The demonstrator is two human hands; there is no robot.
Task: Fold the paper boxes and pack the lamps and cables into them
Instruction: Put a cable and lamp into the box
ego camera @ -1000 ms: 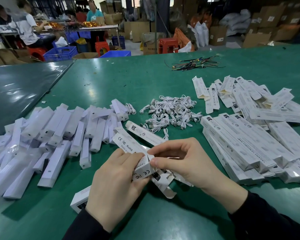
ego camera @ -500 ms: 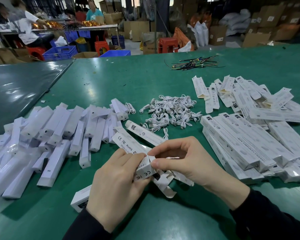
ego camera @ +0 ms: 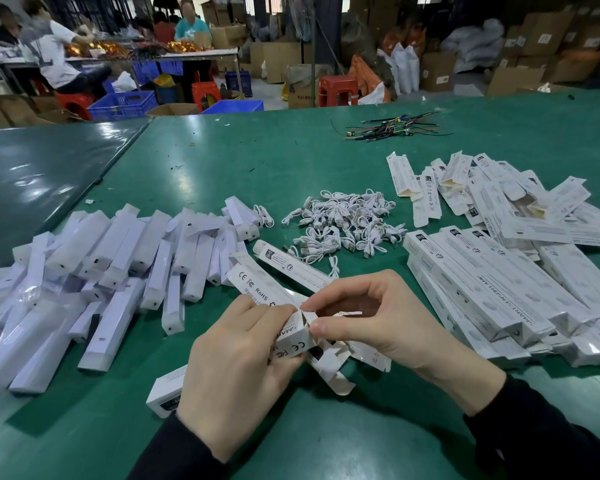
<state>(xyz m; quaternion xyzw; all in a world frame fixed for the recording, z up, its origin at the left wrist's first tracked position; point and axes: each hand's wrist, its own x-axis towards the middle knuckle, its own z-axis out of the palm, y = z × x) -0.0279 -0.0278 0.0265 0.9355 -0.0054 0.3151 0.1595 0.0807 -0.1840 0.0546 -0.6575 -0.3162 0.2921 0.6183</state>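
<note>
- Bare green table (ego camera: 257,161) lies open beyond the cable pile (ego camera: 343,226).
- Lamps (ego camera: 111,268) crowd the left; stacked boxes (ego camera: 499,278) block the right.

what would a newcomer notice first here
Front and centre, the left hand grips a white paper box while the right hand pinches its end flap. A heap of white lamps fills the left, coiled white cables lie mid-table, and boxes pile up right.
</note>
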